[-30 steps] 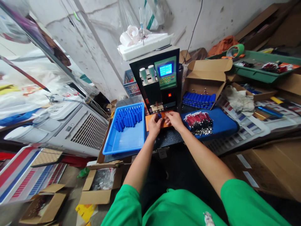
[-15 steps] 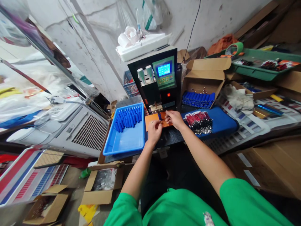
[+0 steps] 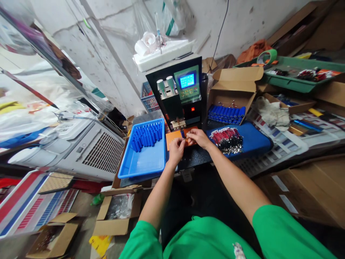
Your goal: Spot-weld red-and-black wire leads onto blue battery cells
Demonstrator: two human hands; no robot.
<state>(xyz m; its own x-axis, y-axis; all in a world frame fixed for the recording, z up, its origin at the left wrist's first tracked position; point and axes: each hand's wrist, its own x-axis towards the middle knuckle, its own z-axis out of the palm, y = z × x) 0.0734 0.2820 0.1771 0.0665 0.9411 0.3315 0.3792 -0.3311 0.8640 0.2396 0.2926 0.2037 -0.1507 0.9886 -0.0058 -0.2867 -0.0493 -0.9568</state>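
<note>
Small blue cell (image 3: 183, 133) lying flat on orange mat (image 3: 171, 137), near mat's middle.

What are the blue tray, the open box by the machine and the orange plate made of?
Blue tray: moulded plastic by its look, smooth, slightly glossy, rounded rim. Open box: brown cardboard, matte, creased flaps. Orange plate: flat and matte; plastic or fibre board, hard to tell.

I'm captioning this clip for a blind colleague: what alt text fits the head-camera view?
The person's left hand and right hand meet over an orange pad before a black machine with a screen, a blue cylinder between them. A blue tray of blue cylinders sits left; red wires lie on a blue mat right.
</note>
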